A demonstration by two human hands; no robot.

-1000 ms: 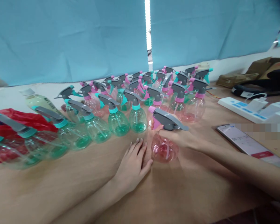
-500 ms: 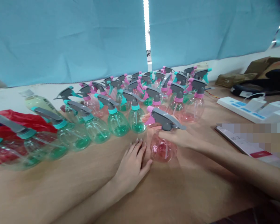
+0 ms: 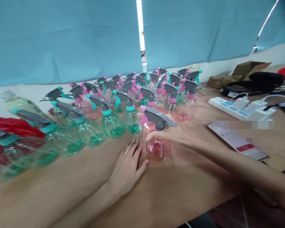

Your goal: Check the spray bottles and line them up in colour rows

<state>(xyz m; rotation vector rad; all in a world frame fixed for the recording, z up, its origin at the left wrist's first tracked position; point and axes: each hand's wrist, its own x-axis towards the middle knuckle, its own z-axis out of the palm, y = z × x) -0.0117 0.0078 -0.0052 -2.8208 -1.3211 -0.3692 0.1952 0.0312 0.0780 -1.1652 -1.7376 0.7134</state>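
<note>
A clear pink spray bottle (image 3: 158, 150) with a grey and pink trigger head stands upright on the table, nearest to me. My right hand (image 3: 172, 136) is closed round its upper part, below the head, with the thumb across the front; the other fingers are mostly hidden behind the bottle. Just left of it, my left hand (image 3: 128, 166) lies flat on the wood, fingers stretched out, holding nothing. Beyond the hands, a green spray bottle (image 3: 133, 122) with a turquoise collar heads a row of similar bottles running to the left.
Several pink and green spray bottles crowd the back, by the blue curtain (image 3: 85, 41). At right are a power strip (image 3: 224, 106) with chargers, a phone (image 3: 237, 141), black headphones (image 3: 251, 85) and a cardboard box (image 3: 249, 69). A red bag (image 3: 16, 126) lies far left.
The view has turned to the right, so everything sits further left in it. My right thumb now shows across the front of the pink bottle. My left hand stays flat on the table.
</note>
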